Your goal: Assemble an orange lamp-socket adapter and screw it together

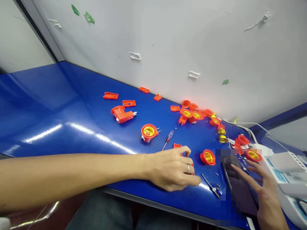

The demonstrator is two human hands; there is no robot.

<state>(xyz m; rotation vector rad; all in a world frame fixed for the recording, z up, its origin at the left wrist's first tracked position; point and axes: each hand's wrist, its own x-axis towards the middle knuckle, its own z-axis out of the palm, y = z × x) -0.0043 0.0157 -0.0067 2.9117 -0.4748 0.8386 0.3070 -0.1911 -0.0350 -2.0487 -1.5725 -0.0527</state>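
Showing a blue workbench (pixel 48 95) with a white power strip (pixel 283 172) at 4 o'clock in the view. Left hand (pixel 171 169), at 6 o'clock: fingers curled closed over a red plastic part (pixel 177 146), which they partly hide. Right hand (pixel 265 199), at 5 o'clock: fingers (pixel 243 177) spread across a black smartphone (pixel 236 191); whether they grip it cannot be told. Orange lamp-holder parts (pixel 192 115) cluster at 2 o'clock. Brass-threaded socket (pixel 207 157) lies just right of the left hand; small red-handled screwdriver (pixel 168 140) lies just above it.
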